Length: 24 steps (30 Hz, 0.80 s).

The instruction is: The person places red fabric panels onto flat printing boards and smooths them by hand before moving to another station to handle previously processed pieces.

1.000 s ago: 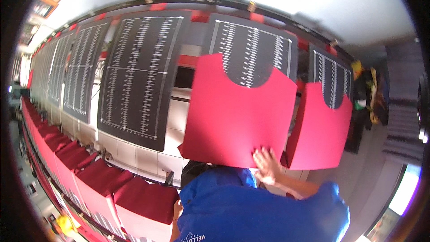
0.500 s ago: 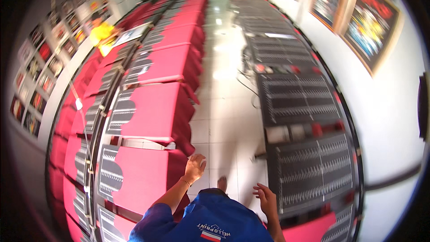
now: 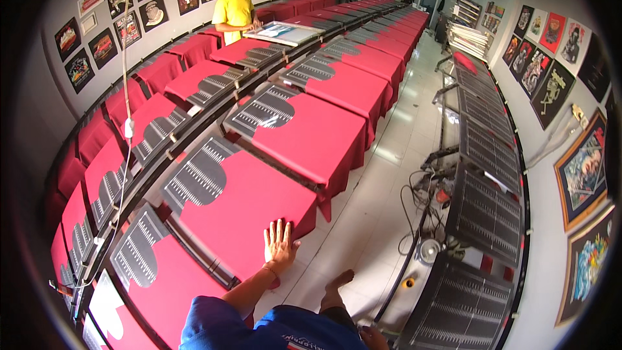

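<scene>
My left hand (image 3: 280, 246) lies flat, fingers spread, on the near right corner of a red T-shirt (image 3: 249, 204). That shirt is stretched over a dark board with white ruled marks (image 3: 194, 178), bare beyond the curved neckline. Its loose cloth hangs over the aisle side. At the lower edge, my right hand (image 3: 374, 337) shows only in part, low beside the right-hand row; its fingers cannot be made out. Another red shirt (image 3: 172, 285) covers the closer board on my left.
Long rows of shirt-covered boards run into the distance. A person in yellow (image 3: 233, 13) stands across them by a white-framed screen (image 3: 282, 32). Dark ruled boards (image 3: 463, 304) line the right of a tiled aisle (image 3: 382, 188). Cables (image 3: 414, 207) and a round metal piece (image 3: 427, 251) lie between.
The view has swung, bringing the left rows more to the middle. My left hand has gone from beside a board's edge to flat on a shirt. My right hand has dropped toward the lower edge.
</scene>
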Available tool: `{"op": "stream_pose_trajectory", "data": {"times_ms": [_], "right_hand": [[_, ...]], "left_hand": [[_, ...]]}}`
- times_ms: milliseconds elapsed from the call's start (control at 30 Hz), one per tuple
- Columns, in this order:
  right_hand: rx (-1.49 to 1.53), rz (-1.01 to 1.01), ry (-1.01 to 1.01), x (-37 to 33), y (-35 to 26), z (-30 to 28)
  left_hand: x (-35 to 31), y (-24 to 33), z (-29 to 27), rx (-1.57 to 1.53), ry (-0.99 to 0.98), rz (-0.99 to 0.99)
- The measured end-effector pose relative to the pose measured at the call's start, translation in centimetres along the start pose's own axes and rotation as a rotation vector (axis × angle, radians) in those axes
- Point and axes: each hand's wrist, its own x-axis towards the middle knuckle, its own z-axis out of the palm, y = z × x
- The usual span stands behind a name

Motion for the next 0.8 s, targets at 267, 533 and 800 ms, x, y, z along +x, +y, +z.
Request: {"op": "stream_pose_trajectory", "data": {"times_ms": [267,533,800], "right_hand": [[-0.253,-0.363,0.040,27.2,-18.6,-25.5],[-0.163,-0.631,0.045,51.2,-36.4,-47.0],[-0.340,-0.081,0.060,72.9,-19.0,-57.9]], "left_hand": [[17.6,2.7,2.6,-0.094,0.109,-0.368],[38.8,9.3,4.7,-0.057,0.240,-0.639],[79.6,27.6,14.1,-0.163,0.170,-0.202]]}}
